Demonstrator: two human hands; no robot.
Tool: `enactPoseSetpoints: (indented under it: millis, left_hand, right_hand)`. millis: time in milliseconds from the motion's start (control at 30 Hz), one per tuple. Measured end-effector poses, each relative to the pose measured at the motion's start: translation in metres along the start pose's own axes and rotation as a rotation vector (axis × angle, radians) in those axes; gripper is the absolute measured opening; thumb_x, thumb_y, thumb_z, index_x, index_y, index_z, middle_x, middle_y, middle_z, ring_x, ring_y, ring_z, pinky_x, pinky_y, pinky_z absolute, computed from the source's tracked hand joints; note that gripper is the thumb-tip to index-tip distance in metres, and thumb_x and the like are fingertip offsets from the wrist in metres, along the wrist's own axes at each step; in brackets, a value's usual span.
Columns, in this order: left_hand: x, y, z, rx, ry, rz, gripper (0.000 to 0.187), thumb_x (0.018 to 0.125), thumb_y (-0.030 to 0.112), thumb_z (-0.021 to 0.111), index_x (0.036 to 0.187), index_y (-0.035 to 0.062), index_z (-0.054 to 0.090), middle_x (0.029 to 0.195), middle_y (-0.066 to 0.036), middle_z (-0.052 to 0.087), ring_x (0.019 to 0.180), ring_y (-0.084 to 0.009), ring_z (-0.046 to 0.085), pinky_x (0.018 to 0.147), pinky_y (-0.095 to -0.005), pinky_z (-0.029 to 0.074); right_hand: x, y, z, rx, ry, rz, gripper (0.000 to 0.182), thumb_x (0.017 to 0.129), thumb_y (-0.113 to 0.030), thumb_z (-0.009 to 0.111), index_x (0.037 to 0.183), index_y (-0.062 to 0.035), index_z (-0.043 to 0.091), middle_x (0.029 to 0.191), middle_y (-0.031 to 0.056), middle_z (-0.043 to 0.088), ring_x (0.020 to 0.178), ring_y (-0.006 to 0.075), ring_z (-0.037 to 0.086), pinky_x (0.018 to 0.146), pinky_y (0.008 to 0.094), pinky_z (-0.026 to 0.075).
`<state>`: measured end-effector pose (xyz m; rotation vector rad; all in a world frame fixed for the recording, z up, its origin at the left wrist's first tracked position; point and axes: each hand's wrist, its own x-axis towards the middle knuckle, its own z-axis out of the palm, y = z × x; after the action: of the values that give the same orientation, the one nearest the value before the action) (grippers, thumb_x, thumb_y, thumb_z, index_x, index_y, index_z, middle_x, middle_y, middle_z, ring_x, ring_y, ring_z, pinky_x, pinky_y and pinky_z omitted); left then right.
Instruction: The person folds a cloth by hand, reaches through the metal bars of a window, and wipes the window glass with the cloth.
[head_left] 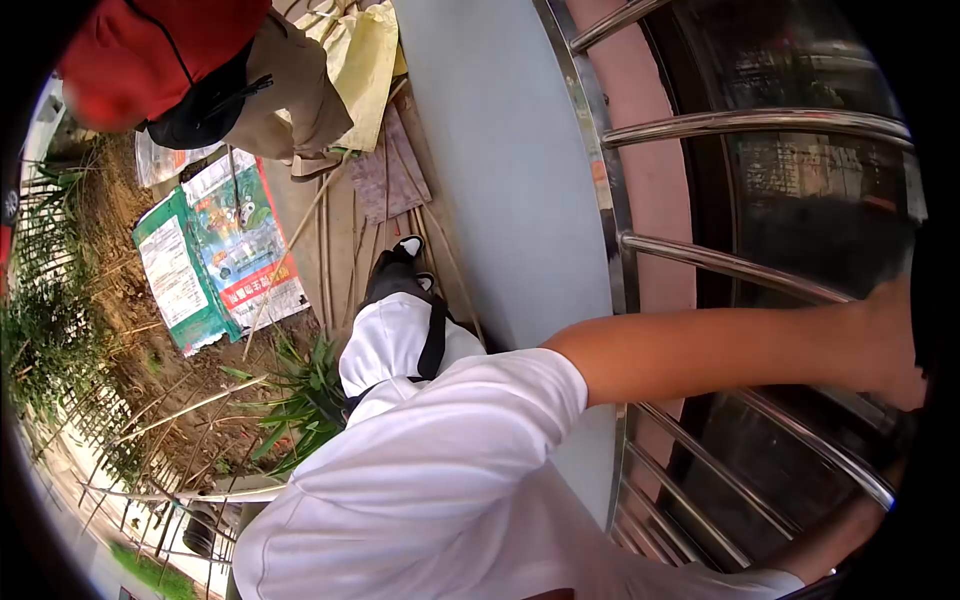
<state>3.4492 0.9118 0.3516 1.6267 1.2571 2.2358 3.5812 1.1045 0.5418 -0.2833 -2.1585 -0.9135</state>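
My left arm in a white short sleeve (470, 420) stretches across to the window bars (740, 265). At the dark right edge of the head view, my left hand (888, 340) is partly cut off, close to the bars. Its fingers are mostly hidden, so what it touches or grips is not visible. Lower down, my right forearm (830, 535) reaches toward the same shiny metal bars. The fingers of my right hand are lost in the dark edge. Behind the bars is dark window glass (810, 190).
A person in a red top (170, 55) and brown trousers stands at the upper left. Near my feet (410, 247) lie thin poles (323, 250) and a flat board (390, 170). A printed sack (240, 225) and yellow sheeting (360, 60) are on the ground, beside green plants (305, 400).
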Motion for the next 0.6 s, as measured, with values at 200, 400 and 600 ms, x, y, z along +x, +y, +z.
enactPoseSetpoints:
  millis: [200,400,600]
  left_hand:
    - [-0.001,0.000,0.005,0.047,-0.008,-0.025,0.029,0.064,0.027,0.058,0.061,-0.0012,0.060,0.060,-0.017,0.058,0.065,-0.0323,0.059,0.063,-0.0396,0.049]
    - [-0.012,-0.005,0.005,0.064,-0.047,-0.067,0.028,0.065,0.029,0.059,0.060,0.0014,0.058,0.059,-0.015,0.058,0.066,-0.0310,0.060,0.062,-0.0389,0.049]
    - [-0.007,-0.008,0.004,0.067,-0.063,-0.085,0.028,0.065,0.031,0.061,0.059,0.0040,0.057,0.058,-0.013,0.058,0.067,-0.0296,0.060,0.060,-0.0382,0.050]
  right_hand:
    - [-0.017,-0.024,-0.006,0.053,0.031,0.006,0.056,0.072,-0.003,0.057,0.126,-0.0115,0.045,0.135,0.0169,0.037,0.129,0.0383,0.029,0.105,0.0478,0.027]
    - [-0.020,-0.052,-0.003,0.099,0.042,0.026,0.057,0.072,-0.002,0.057,0.126,-0.0114,0.045,0.137,0.0168,0.035,0.130,0.0391,0.027,0.105,0.0480,0.027]
    - [-0.025,-0.073,-0.004,0.118,0.043,0.040,0.058,0.072,-0.001,0.057,0.127,-0.0113,0.044,0.138,0.0168,0.033,0.131,0.0400,0.025,0.106,0.0482,0.027]
